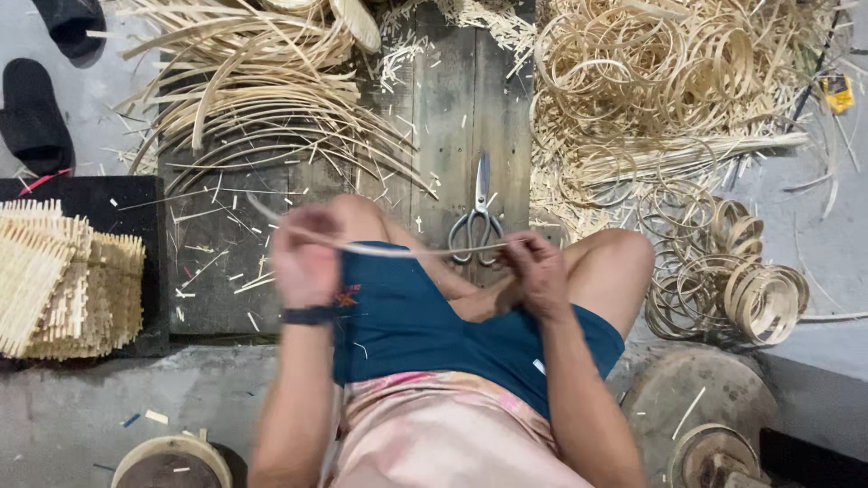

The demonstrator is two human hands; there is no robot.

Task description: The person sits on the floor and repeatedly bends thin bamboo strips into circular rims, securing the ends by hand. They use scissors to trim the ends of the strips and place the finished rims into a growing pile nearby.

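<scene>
Count from the head view: one pair of scissors (476, 217), lying flat on the dark wooden board (452, 99) ahead of the knees, blades pointing away. Two black sandals (34, 113) on the floor at upper left. One stack of woven bamboo mats (63, 280) at the left edge. Curved bamboo strips (262, 117) in a loose pile at upper left and coiled bamboo rings (669, 72) heaped at upper right; too many of either to count.

I see one thin bamboo strip (398, 249) in hand, stretched roughly level above the lap, between both hands and in front of the scissors.

Left hand (306, 258): blurred, fingers (312, 221) curled closed around the strip's left part; a short length sticks out past it to the upper left. Dark band at the wrist.

Right hand (535, 271): fingers (520, 246) pinched narrow on the strip's right end, thumb against the fingertips.
</scene>
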